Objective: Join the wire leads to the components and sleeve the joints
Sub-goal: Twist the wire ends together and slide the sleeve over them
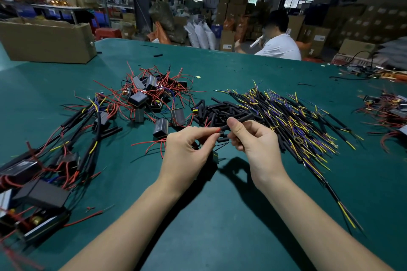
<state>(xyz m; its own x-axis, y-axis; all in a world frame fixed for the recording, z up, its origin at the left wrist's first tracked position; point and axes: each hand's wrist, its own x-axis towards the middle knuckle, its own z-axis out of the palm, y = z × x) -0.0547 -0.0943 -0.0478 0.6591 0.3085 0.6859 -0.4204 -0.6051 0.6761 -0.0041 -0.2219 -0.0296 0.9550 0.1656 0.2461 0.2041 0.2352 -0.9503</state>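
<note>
Green table (220,215) is holding all my piles. My left hand (187,152) is pinching a red wire (217,130) steady, and my right hand (253,138) is gripping a black sleeve (239,121), lining it up so the wire slides in.

Matt black sleeve (239,120); matt green tabletop (220,215).

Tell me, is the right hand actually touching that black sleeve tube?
Touching. The head view shows the right hand pinching the black sleeve tube between thumb and fingers, while the left hand holds the red wire at its end.
</note>
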